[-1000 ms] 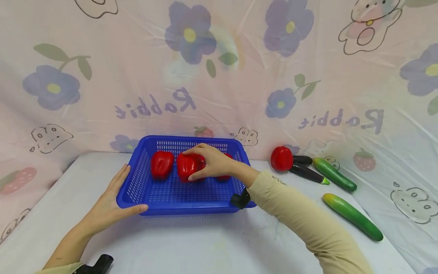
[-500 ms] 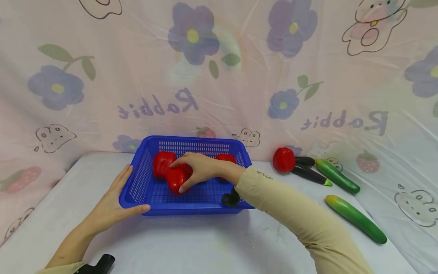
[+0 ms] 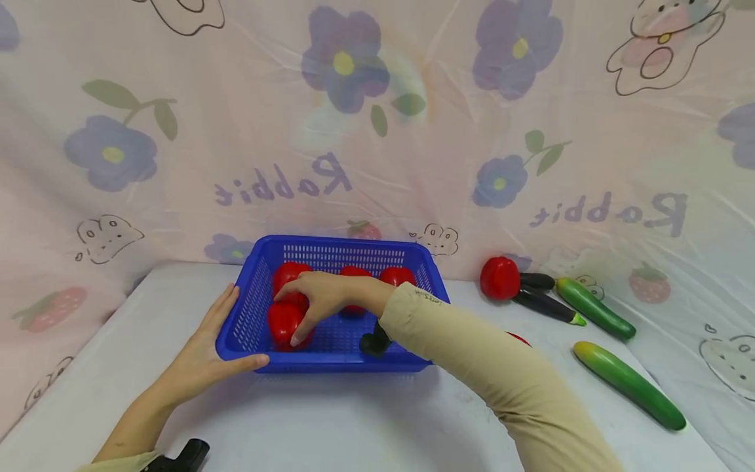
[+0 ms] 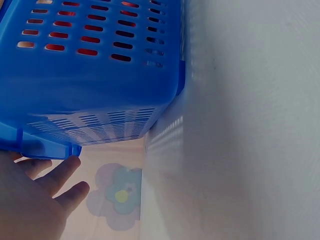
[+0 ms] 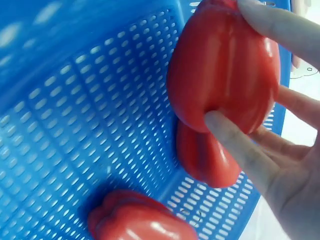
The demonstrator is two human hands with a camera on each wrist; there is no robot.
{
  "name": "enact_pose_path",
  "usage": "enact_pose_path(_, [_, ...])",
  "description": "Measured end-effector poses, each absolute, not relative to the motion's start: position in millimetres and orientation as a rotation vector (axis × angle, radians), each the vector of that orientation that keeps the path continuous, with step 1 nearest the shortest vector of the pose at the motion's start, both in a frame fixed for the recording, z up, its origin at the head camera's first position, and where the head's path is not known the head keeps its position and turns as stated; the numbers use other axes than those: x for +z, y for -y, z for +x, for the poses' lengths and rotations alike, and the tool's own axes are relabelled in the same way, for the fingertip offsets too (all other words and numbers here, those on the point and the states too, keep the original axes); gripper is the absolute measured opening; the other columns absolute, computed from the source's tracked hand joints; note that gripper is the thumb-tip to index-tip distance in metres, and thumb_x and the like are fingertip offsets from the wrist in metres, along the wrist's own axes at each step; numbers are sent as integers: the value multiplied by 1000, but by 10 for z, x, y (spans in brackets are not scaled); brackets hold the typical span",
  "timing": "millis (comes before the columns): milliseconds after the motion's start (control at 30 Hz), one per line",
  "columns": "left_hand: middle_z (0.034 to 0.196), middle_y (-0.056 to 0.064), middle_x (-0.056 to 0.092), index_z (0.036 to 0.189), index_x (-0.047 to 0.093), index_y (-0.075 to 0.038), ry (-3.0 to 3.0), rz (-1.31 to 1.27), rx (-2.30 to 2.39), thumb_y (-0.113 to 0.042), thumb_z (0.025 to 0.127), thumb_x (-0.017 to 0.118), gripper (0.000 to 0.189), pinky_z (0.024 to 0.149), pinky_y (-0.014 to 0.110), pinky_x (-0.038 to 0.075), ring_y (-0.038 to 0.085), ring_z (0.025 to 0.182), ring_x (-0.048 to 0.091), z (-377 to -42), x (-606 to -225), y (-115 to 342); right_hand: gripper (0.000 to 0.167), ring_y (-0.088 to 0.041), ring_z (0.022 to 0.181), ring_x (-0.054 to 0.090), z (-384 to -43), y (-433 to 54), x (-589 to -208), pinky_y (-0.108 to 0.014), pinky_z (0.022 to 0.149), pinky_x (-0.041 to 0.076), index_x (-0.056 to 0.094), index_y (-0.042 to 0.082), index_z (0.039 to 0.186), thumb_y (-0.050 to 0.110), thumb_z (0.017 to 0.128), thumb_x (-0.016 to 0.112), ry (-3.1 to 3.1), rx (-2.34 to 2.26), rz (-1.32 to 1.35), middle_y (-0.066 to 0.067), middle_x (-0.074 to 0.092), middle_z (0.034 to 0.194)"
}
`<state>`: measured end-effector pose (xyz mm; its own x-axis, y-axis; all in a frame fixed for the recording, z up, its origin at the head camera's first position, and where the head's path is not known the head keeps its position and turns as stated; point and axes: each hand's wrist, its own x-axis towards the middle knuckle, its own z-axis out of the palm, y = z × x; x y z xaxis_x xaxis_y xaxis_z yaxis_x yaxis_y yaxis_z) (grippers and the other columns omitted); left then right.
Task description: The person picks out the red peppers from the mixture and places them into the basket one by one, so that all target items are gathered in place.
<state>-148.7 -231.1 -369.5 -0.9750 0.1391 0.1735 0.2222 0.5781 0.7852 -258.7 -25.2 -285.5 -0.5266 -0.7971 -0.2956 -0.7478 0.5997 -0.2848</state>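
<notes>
A blue perforated basket (image 3: pixel 348 362) stands on the white table. Inside its front left corner my right hand (image 3: pixel 324 292) grips a red bell pepper (image 3: pixel 283 326) between thumb and fingers. The right wrist view shows this bell pepper (image 5: pixel 225 65) close up, above a second red one (image 5: pixel 207 160). Along the basket's back lie other red bell peppers: one at the left (image 3: pixel 289 274), one in the middle (image 3: pixel 355 270), one at the right (image 3: pixel 396 275). My left hand (image 3: pixel 194 354) rests at the basket's left end, fingers straight along the rim and thumb by the front edge.
To the right lie another red bell pepper (image 3: pixel 499 278), dark eggplants (image 3: pixel 548 305) and a green cucumber-like vegetable (image 3: pixel 596 308). A larger green one (image 3: pixel 628 383) is nearer. A red sliver (image 3: pixel 519 338) shows behind the right sleeve. A printed cloth (image 3: pixel 413 164) hangs behind.
My right hand has carried the bell pepper from the basket's middle to its front left. The left hand stays at the rim. The red sliver behind the right sleeve has come into sight.
</notes>
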Motion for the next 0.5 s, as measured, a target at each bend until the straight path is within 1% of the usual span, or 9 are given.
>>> enact_pose_path(267, [163,6,-5,156,0,-24,2715,-294,-1347,-38,75,78,113,93,82,20,49,143,7,-1477,-3705,2306,78,-17,127,42,-2649,413,-2924,-33,99,49,45,21,143,41,76,78,-2407,-141,-1268,-3,48,141])
enact_pose_path(500, [163,5,-3,156,2,-24,2699,-303,-1343,-38,75,78,112,95,81,21,48,143,9,-1484,-3705,2285,77,-16,117,49,-2716,423,-2950,-25,88,52,46,16,142,36,76,79,-2394,-198,-1233,-7,54,129])
